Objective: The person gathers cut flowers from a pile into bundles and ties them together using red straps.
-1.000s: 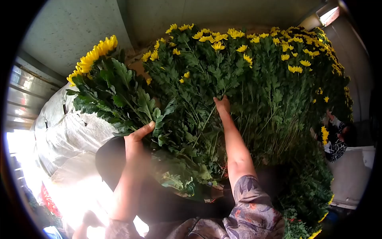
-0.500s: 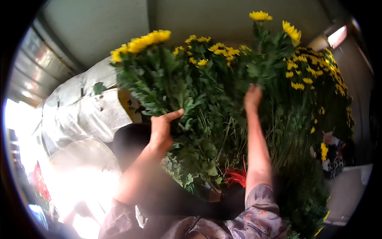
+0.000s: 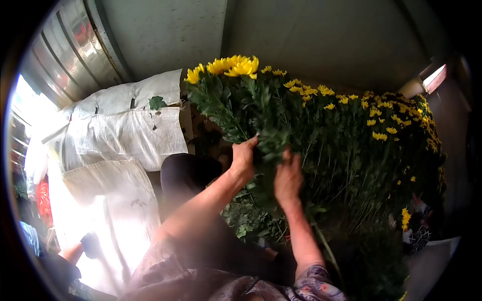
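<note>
Yellow flowers (image 3: 224, 66) top the green bunch (image 3: 226, 105) in the middle. The left hand (image 3: 243, 158) is closed on it, low down. Just to the right, the right hand (image 3: 288, 175) is blurry near the leaves; I cannot tell how far open. More flowers (image 3: 346, 145) fill the right side.

The right hand (image 3: 288, 180) no longer reaches over the heap (image 3: 346, 160) but sits just beside the left hand (image 3: 244, 158); its yellow flowers (image 3: 243, 66), apart half a second ago, now stand against the left hand's bunch (image 3: 221, 98).
</note>
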A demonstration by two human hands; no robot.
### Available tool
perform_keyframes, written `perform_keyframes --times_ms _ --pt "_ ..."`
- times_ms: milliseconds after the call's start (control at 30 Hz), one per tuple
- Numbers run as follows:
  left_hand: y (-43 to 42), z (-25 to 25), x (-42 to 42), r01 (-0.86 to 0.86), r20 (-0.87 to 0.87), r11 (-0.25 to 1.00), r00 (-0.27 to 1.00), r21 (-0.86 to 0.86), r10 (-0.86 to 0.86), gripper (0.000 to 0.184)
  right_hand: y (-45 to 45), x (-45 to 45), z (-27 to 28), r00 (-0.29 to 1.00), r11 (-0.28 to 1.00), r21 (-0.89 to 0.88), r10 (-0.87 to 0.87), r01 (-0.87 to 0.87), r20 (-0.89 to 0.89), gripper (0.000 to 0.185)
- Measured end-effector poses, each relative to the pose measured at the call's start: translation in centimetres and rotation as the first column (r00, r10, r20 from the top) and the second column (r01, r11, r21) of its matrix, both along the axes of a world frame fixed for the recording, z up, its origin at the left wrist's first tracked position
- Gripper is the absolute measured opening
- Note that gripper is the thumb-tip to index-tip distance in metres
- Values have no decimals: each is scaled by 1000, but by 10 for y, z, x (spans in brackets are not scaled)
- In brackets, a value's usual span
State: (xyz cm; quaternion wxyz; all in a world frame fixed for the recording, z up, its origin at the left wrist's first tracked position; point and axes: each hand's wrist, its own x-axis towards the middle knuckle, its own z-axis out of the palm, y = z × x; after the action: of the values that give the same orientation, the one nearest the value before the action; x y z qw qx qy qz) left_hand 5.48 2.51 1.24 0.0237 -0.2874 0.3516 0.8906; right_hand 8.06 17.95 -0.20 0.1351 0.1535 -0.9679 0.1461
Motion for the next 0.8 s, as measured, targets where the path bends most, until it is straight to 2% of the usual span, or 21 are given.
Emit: perform_keyframes --times_ms 33,100,133,200,267,333,367,400,433,500,533,633,667,700,767,800 --pt "1 -15 1 4 4 1000 1000 -3 -4 25 -8 9 -16 999 999 -40 15 -16 -36 59" --pt "-3 -32 7 77 -198 941 980 329 -11 32 -10 18 -29 994 998 -44 42 -47 -102 70" --pt "-3 -34 13 87 -231 950 973 298 -16 38 -9 21 -30 995 998 -41 35 -39 -93 70" --pt "-1 -31 20 103 -217 937 976 334 -29 39 -5 25 -25 999 996 73 49 -49 -7 76" --pt "-1 -28 19 128 -214 923 975 362 -51 41 -1 22 -16 999 995 88 50 -49 -6 77" --pt "-2 -28 18 214 -394 868 919 448 -23 44 1 25 -12 999 994 99 49 -49 -1 78" --pt "-3 -34 17 216 -383 868 923 447 -33 44 0 34 -16 992 988 148 26 -44 121 77" --pt "-2 -41 17 155 -326 953 943 259 -65 43 -1 41 -18 971 979 198 5 -54 238 76" --pt "-4 -37 17 102 -266 993 960 51 -84 42 -6 49 -17 970 980 192 6 -55 244 76" --pt "-8 -35 17 48 -258 998 966 48 -34 39 -21 68 -14 916 980 39 170 -197 364 75" --pt "-10 -38 16 31 -223 997 975 71 -14 37 -27 70 -15 926 972 24 216 -235 311 77" --pt "-13 -45 13 -8 -204 995 979 99 28 33 -34 72 -10 893 977 -57 210 -205 399 77" --pt "-14 -49 11 -53 -189 995 980 83 68 34 -36 74 -16 913 975 -60 221 -214 342 78" --pt "-15 -53 10 -87 -164 994 982 66 96 36 -35 71 -5 924 947 -86 321 -310 207 75" --pt "-37 -47 6 -91 -208 996 974 3 90 38 -11 54 -14 913 919 -203 372 -338 164 66" --pt "-51 -36 6 -94 -224 995 970 19 96 37 2 46 8 936 951 -286 201 -116 288 58"
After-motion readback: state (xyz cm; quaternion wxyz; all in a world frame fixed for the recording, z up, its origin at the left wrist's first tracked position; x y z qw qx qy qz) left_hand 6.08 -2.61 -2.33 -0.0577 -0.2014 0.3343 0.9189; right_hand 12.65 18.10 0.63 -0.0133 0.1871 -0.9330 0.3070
